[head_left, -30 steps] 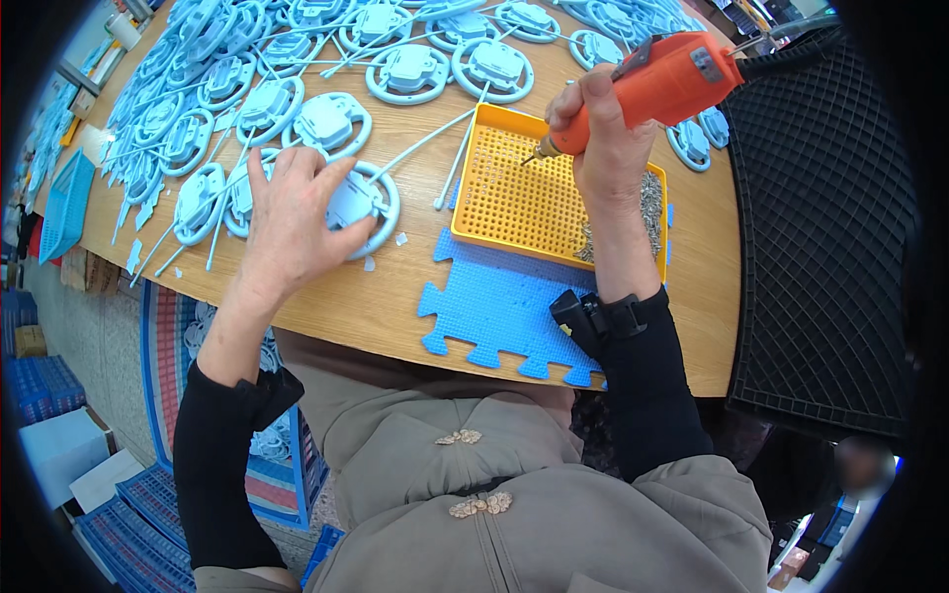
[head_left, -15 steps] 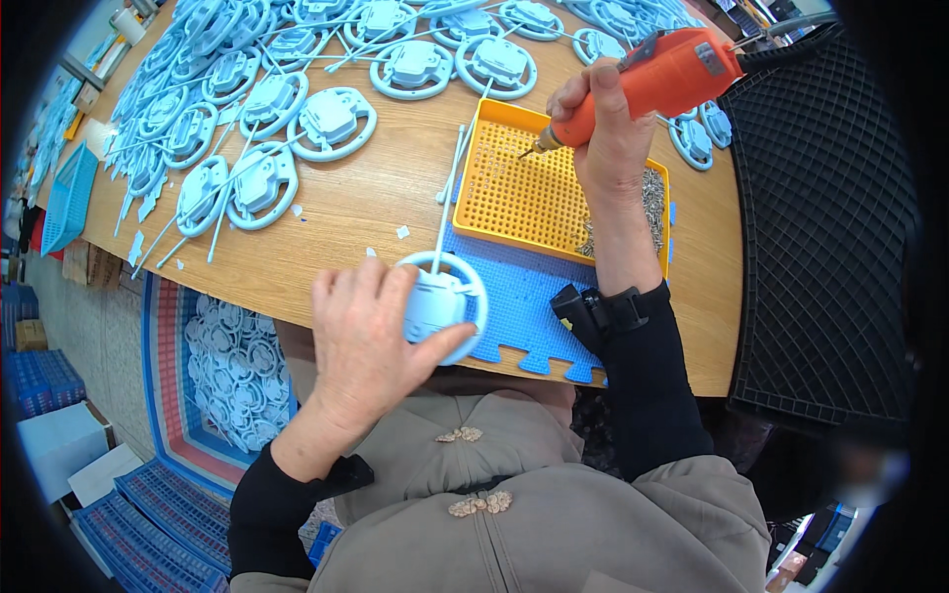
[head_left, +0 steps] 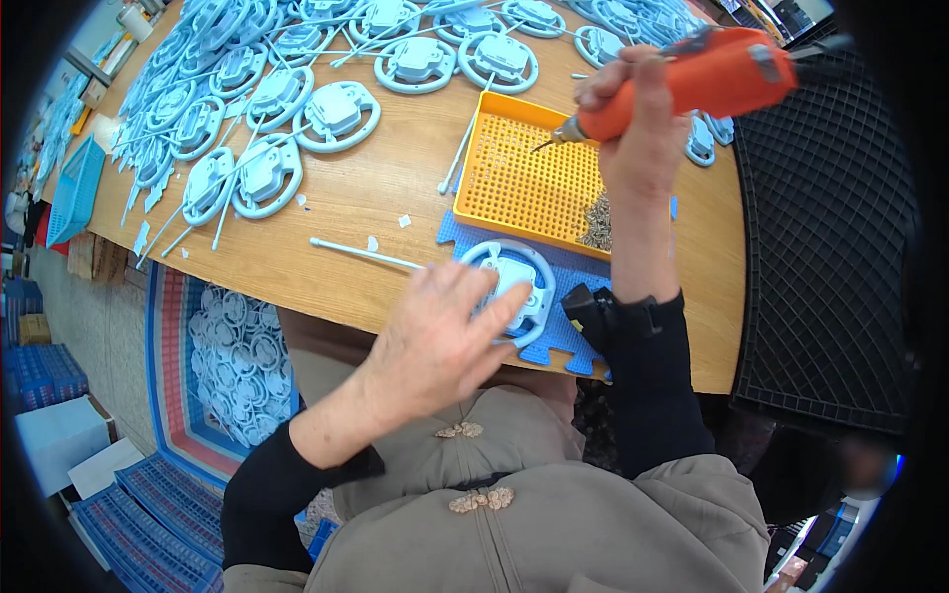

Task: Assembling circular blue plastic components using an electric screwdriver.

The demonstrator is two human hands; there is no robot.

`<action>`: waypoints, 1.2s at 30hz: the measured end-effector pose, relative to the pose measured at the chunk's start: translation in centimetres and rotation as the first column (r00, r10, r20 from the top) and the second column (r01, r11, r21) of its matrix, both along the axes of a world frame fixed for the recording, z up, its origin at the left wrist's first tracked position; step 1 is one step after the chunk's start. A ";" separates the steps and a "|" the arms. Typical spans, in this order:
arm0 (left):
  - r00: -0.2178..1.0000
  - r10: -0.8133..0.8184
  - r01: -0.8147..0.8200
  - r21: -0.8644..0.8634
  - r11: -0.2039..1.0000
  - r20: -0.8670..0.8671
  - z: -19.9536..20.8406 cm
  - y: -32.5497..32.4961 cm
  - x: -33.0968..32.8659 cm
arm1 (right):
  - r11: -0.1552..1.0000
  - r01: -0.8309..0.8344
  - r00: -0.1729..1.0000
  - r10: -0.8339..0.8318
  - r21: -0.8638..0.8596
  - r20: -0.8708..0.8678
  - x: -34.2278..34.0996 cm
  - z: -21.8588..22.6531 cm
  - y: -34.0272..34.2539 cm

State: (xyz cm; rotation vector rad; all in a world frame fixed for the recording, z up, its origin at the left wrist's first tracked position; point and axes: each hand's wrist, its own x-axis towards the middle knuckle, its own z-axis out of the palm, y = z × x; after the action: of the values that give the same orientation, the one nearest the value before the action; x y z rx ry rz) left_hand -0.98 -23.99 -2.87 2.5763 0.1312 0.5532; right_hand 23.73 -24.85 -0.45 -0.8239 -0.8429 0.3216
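My right hand (head_left: 633, 119) is wrapped round an orange electric screwdriver (head_left: 692, 89). Its thin bit points left and down over a yellow perforated tray (head_left: 583, 245). Small metal screws (head_left: 599, 219) lie heaped in the tray's right part, partly behind my right forearm. My left hand (head_left: 435, 341) is on the near left side of a light-blue toy steering wheel (head_left: 514, 282), gripping it with the thumb over its face. The hidden fingertips are slightly blurred. The wheel sits on a blue foam mat (head_left: 583, 277), with a thin stem (head_left: 356, 252) stretching left.
Many similar light-blue wheels (head_left: 336, 114) with stems crowd the table's far and left parts. A blue basket (head_left: 74, 193) stands at the left edge. Below the table, a bin (head_left: 232, 361) holds more pieces. A black mesh surface (head_left: 820, 237) borders the right.
The wheel has turned, its stem swinging from pointing away to pointing left, and it sits farther right. My left hand has moved right with it. The screwdriver has shifted slightly right.
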 end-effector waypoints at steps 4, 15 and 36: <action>0.986 0.150 -0.142 0.106 0.984 -0.071 -1.4 1.1 1.3 | 0.994 -0.088 0.994 0.083 0.067 0.075 -2.2 2.5 -3.0; 0.953 0.300 -0.301 0.033 0.953 0.046 -3.2 -0.5 3.0 | 0.965 -0.175 0.972 0.201 -0.197 0.123 -6.4 0.2 -8.7; 0.926 0.378 -0.376 0.060 0.925 -0.013 -1.1 0.5 -1.3 | 0.912 -0.382 0.918 0.392 -0.148 0.050 -5.8 1.1 -6.4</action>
State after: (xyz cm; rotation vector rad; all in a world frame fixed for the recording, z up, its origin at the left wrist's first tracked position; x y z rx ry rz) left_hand -2.24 -23.50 -3.93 2.6250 0.6402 0.6701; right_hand 17.97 -31.25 0.65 -0.7957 -1.0694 0.7080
